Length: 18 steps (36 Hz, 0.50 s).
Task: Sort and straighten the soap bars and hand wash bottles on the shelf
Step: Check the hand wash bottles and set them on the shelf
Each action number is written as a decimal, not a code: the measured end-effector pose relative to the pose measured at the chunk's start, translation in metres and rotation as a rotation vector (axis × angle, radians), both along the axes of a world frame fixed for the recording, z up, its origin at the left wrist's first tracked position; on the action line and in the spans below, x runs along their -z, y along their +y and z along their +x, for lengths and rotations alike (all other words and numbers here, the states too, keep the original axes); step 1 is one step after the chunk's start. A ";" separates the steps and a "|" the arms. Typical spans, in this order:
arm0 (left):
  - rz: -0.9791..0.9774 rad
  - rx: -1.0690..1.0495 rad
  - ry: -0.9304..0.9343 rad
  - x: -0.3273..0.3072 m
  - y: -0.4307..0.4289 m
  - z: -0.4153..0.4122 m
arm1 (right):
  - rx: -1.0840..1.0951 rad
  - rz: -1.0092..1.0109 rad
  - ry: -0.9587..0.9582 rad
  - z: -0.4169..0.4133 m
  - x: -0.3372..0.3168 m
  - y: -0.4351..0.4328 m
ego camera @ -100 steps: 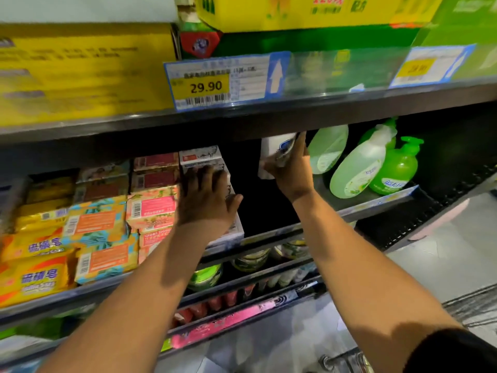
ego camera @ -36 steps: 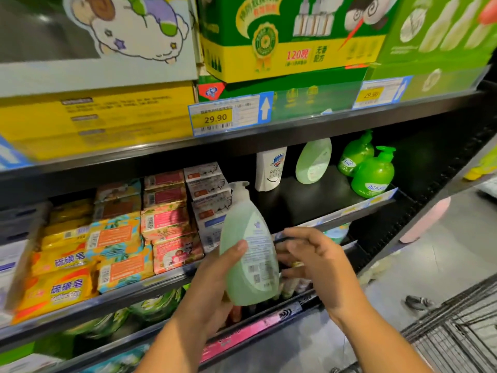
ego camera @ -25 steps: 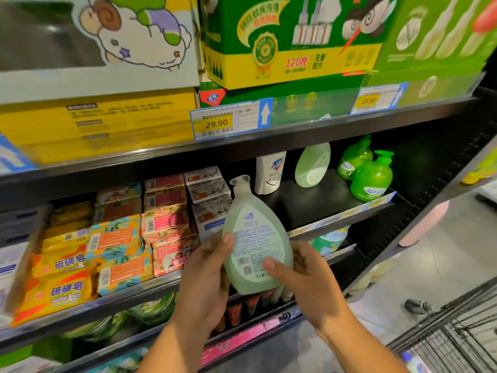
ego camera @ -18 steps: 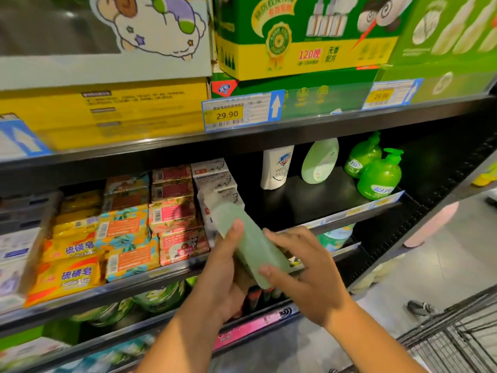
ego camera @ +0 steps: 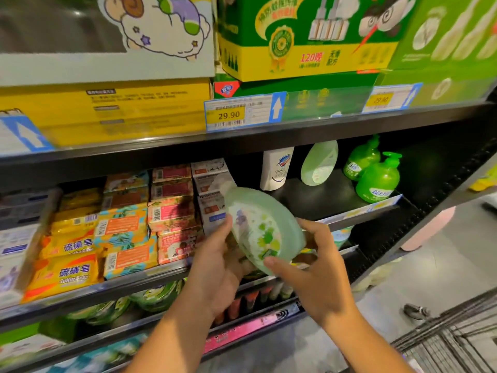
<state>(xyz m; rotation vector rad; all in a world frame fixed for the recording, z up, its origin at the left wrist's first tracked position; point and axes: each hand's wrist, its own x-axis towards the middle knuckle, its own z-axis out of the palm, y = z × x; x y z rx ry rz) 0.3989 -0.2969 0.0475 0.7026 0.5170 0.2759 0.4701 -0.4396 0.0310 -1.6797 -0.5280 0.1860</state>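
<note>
Both hands hold a pale green hand wash bottle (ego camera: 262,227) in front of the middle shelf (ego camera: 357,211), tilted with its cap pointing up-left and its flowered front label facing me. My left hand (ego camera: 217,267) grips its left side and my right hand (ego camera: 314,262) grips its base and right side. On the shelf behind stand a white bottle (ego camera: 275,168), another pale green bottle (ego camera: 318,162) leaning, and two bright green pump bottles (ego camera: 379,179). Stacked soap bars (ego camera: 172,208) in pink, orange and yellow packs fill the shelf's left part.
Large yellow and green boxes (ego camera: 304,36) sit on the upper shelf above a 29.90 price tag (ego camera: 228,115). Lower shelves hold more goods. A wire shopping cart (ego camera: 451,343) stands at the bottom right on the grey floor.
I lifted the pale green bottle off the shelf into both hands and have been turning it; its back label faced me before, now its front label does.
</note>
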 end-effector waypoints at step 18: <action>0.224 0.112 -0.135 0.014 0.010 -0.019 | -0.330 -0.022 0.300 0.025 -0.003 -0.022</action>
